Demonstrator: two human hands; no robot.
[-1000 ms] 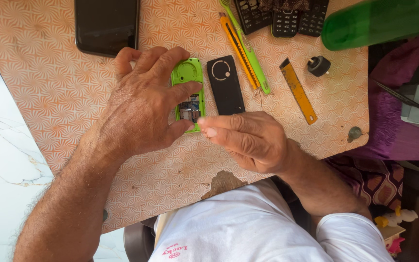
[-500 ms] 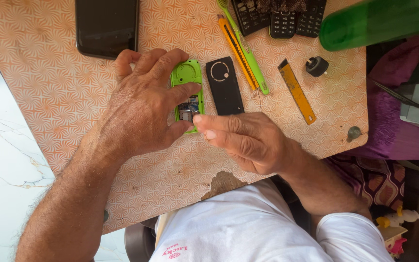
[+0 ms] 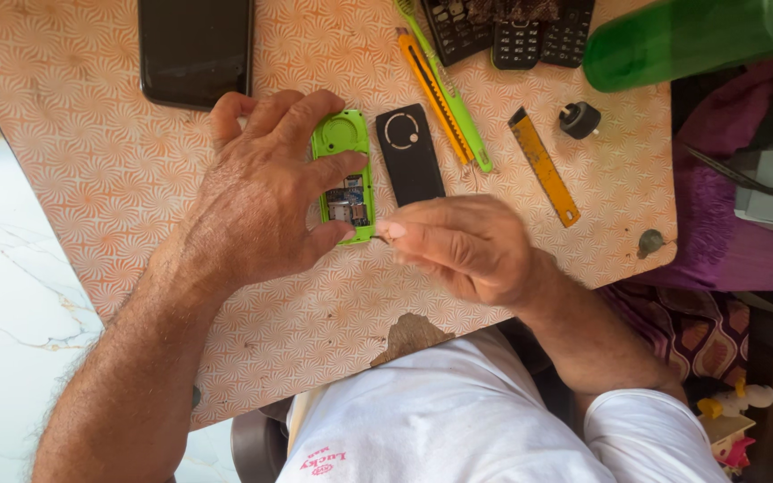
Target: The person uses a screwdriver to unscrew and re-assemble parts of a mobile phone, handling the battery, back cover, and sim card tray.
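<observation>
Orange-and-cream fan-patterned laminate (image 3: 91,161) covers the worktable, chipped at its near edge above our white shirt (image 3: 440,429). Our left hand (image 3: 261,206) lies flat over an opened lime-green plastic handset shell (image 3: 344,170), thumb and forefinger pinching its sides so it stays pressed to the table; the exposed circuit board shows in its lower half. Our right hand (image 3: 467,246) is curled nearly closed just beside the shell's lower right corner, thumb and forefinger pinched on something thin and dark at the tip; we cannot tell what it is. A matte black rectangular back cover with a white ring (image 3: 410,154) lies just to the right of the shell. Beyond it, an orange utility knife (image 3: 436,98) and a slim green plastic handle (image 3: 456,107) lie side by side at a slant, and a yellow flat snap-off blade holder (image 3: 543,165) rests apart, near a small black round knob (image 3: 580,119). A glossy black slab phone (image 3: 194,49) sits at the far left, dark keypads (image 3: 512,31) at the far edge, and a translucent green bottle (image 3: 691,36) lies at the right.
</observation>
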